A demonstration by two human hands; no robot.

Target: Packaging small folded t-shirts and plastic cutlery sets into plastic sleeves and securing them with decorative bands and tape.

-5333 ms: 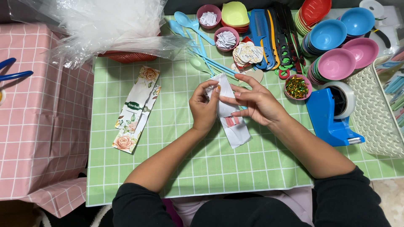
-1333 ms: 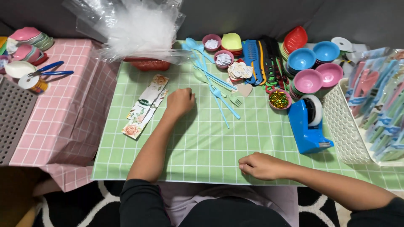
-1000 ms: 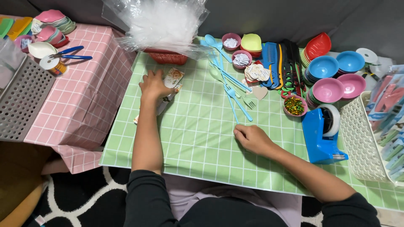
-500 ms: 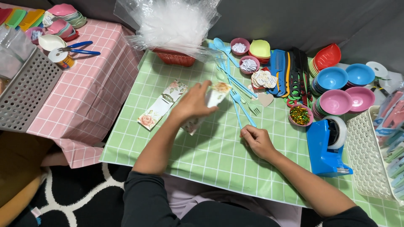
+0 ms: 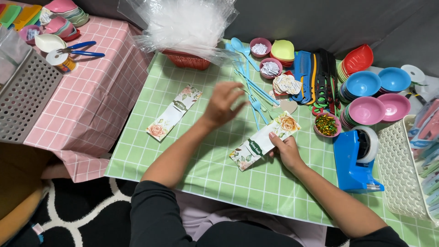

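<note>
Right hand (image 5: 286, 148) pinches floral card (image 5: 265, 140) flat on the green tablecloth (image 5: 192, 151); left hand (image 5: 222, 104) hovers open, empty, above blue spoons (image 5: 249, 73).

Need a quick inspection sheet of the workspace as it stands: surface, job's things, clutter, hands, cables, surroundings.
Surface: green checked table; pink checked table beside it on the left.
Job's things: floral card under the right hand; second floral card lying apart to the left.
Clutter: blue spoons, combs, stacked bowls, sequin cup, blue tape dispenser, plastic bags over a red basket, white basket.
Hands: left hand raised, fingers spread, empty; right hand pinching the card's edge.
Cables: nothing seen.
Surroundings: grey tray, pliers, black-and-white rug.
</note>
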